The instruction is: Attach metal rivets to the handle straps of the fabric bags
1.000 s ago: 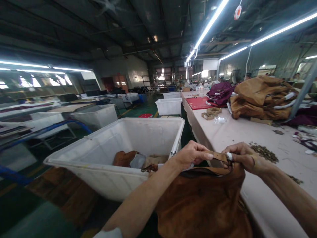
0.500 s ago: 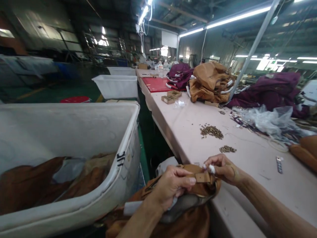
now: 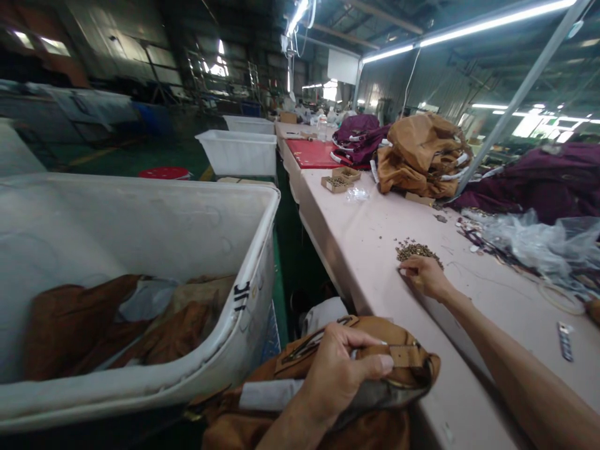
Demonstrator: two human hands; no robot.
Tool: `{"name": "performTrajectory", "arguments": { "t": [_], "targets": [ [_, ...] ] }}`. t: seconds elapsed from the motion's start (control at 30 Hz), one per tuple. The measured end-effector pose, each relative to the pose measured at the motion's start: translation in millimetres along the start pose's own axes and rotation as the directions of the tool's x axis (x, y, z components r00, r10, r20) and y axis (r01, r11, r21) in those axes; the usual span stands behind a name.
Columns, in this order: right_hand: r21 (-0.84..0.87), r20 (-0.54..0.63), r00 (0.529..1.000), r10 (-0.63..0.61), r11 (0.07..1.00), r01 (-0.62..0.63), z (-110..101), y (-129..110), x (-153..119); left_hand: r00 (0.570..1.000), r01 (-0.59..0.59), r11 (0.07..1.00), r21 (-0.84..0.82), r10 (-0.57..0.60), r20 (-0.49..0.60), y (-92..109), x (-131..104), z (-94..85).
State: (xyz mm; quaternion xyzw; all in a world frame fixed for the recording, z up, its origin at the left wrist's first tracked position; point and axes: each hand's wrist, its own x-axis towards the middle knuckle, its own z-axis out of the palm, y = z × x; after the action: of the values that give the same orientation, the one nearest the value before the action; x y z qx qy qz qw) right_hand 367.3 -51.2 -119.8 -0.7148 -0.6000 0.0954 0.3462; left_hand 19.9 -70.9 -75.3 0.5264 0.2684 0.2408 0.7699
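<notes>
bins (image 3: 117, 206) left of your table (image 3: 351, 231) number three, small stud cartons (image 3: 334, 189) two, visible stud piles (image 3: 419, 251) one. your left hand (image 3: 335, 372) pinches the flat tab (image 3: 407, 356) of one bag (image 3: 382, 328), soft and tawny brown with a pale strip (image 3: 269, 395), beside the table's near edge. your right hand (image 3: 425, 275) sits at the pile's edge; whether its fingers hold a stud, i cannot tell.
</notes>
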Motion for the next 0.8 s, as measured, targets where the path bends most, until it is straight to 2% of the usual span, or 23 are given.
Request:
{"name": "performTrajectory", "arguments": {
  "t": [0.13, 0.23, 0.43, 0.57, 0.8],
  "targets": [
    [-0.088, 0.059, 0.996, -0.065, 0.994, 0.07, 0.9, 5.4, 3.3, 0.999, -0.003, 1.0, 0.016, 0.003, -0.039, -3.3, -2.6, -3.8],
    [-0.128, 0.053, 0.997, -0.057, 0.99, 0.063, -1.2, 12.0, -0.3, 0.996, -0.009, 0.999, 0.053, 0.013, -0.083, -3.8, -4.3, -4.6],
    [-0.18, 0.008, 0.999, -0.038, 0.983, 0.039, -6.6, 19.8, -3.4, 1.0, 0.012, 0.999, 0.045, -0.012, -0.012, -7.6, -2.7, -8.5],
    [-0.218, 0.02, 0.998, -0.056, 0.974, 0.059, -0.2, 14.3, 7.8, 0.998, 0.025, 0.998, 0.053, -0.021, -0.067, -5.9, -4.5, -7.4],
    [-0.243, 0.099, 0.994, -0.048, 0.967, 0.071, 10.1, 0.1, 19.1, 0.996, 0.009, 0.997, 0.082, -0.002, -0.09, -0.8, -11.8, -7.9]
  ]
}}
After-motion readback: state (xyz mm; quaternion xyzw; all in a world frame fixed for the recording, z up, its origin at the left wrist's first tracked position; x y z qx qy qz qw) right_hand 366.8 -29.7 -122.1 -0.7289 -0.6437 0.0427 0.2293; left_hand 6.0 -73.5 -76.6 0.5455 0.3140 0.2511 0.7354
